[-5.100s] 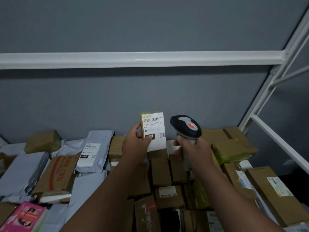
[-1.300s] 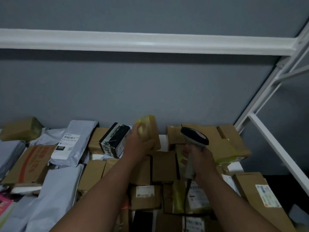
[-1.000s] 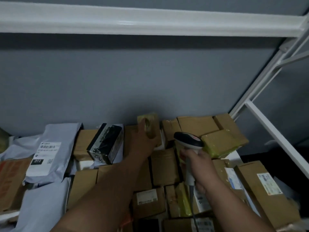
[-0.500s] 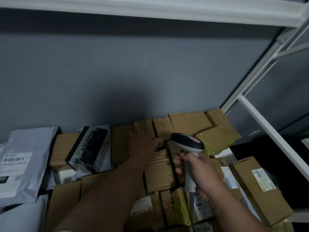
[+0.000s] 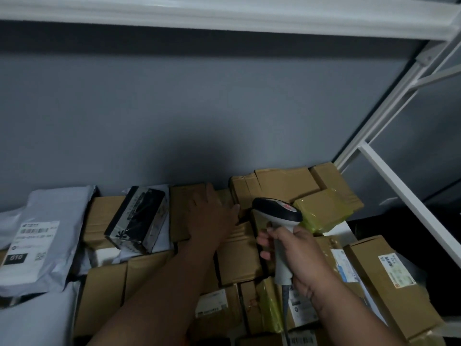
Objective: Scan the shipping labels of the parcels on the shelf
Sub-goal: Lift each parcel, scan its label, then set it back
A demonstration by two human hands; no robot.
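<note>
Parcels: mostly brown cardboard boxes (image 5: 239,255), taped, packed tight across the shelf (image 5: 346,229) up to the grey back wall (image 5: 174,108). Two boxes wrapped in yellow film: one far right (image 5: 321,213), one near centre (image 5: 268,305).

Labels: grey mailer (image 5: 45,236) at far left carries a white label (image 5: 31,243) with barcode, a black block reading "010" and a QR code; smaller print not legible. Large box (image 5: 389,285) at right has a white label (image 5: 396,270), text blurred. Further labels near centre, one with barcode (image 5: 303,340) at the bottom edge, unreadable.

Left hand (image 5: 212,218): flat, fingers straight, grip apart, resting on a brown box (image 5: 182,211) at the far row by the wall.

Right hand (image 5: 296,253): grip clamped round the pale handle of the scanner (image 5: 279,216); black head with red mark points far-left, above the boxes, just right of the left hand. Cable hangs from the handle.

Other: black patterned box (image 5: 137,218) lies tilted left of the left hand, on a white wrapper. White rack frame (image 5: 389,176) at right; white beam (image 5: 224,13) overhead. Both forearms cover the near centre boxes.
</note>
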